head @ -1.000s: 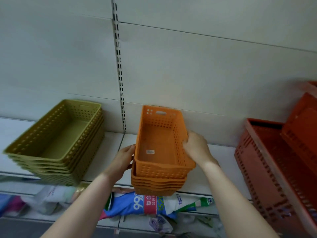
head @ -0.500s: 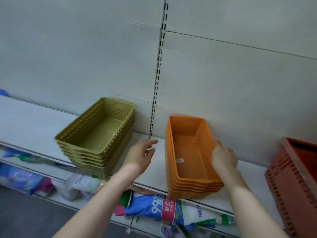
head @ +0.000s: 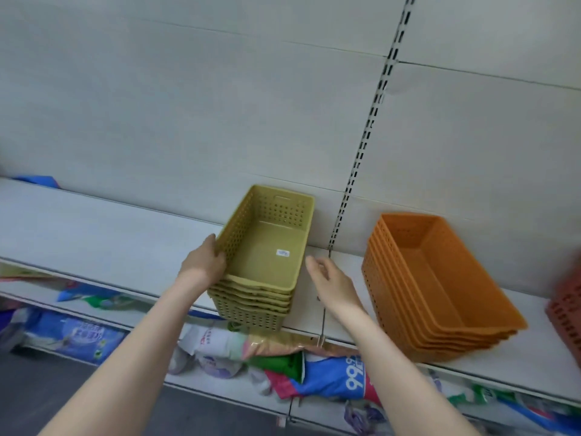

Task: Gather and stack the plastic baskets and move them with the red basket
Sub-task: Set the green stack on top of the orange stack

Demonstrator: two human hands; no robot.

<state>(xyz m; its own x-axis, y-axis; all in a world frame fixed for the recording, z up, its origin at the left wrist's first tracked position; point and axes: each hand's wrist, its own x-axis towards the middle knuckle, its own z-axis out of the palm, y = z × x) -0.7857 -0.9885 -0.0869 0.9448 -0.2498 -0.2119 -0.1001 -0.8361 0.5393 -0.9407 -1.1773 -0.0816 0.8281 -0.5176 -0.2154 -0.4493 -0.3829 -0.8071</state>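
A stack of several olive-green perforated plastic baskets (head: 267, 247) stands on the white shelf (head: 94, 234). My left hand (head: 204, 262) grips the left rim of the top green basket. My right hand (head: 330, 281) hovers open just right of the green stack, not touching it. A stack of several orange baskets (head: 440, 278) rests on the same shelf to the right, free of both hands. Only a corner of the red basket (head: 566, 309) shows at the right edge, blurred.
A slotted metal upright (head: 361, 146) runs up the pale back panel between the two stacks. Below the shelf lie several colourful plastic bags (head: 330, 376). A blue object (head: 34, 179) sits at the shelf's far left.
Both hands left the orange stack, which now sits on the shelf. The view swung left; my left hand took the green stack's rim and my right hand came beside it.
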